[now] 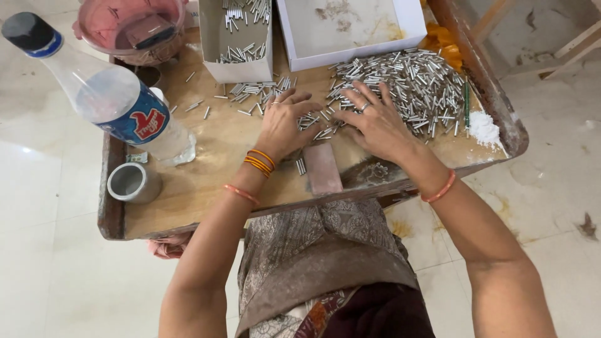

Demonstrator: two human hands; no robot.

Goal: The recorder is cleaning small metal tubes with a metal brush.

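1. We see both hands lying flat on the wooden bench (pixel 206 188) near the middle of the frame, palms down. The left hand (pixel 283 128) has its fingers spread over a thin scatter of small metal tubes, and its grip is open, pinching nothing.
2. The right hand (pixel 375 125) lies just right of it, fingers fanned out and touching the near edge of the big pile of metal tubes (pixel 407 84) in the upper right. Its grip is also spread, pressing down rather than closing on anything. We judge that flat, fanned fingers suit raking loose tubes together.
3. Between the wrists, at the bench's near edge, lies a flat pinkish block (pixel 323 168), within easy reach of either hand.
4. At the top of the frame stand two white boxes: a narrow box (pixel 241 66) holding more tubes, and a wide open box (pixel 350 37) that looks bare inside. Both sit just beyond the fingers, likely so tubes can be moved without stretching.
5. At the left, a clear plastic bottle (pixel 119 100) looms close to the camera, with a small metal cup (pixel 133 181) below it and a pink bowl (pixel 134 28) above, all well apart from the tubes.
6. A little heap of white powder (pixel 485 128) sits at the right rim.
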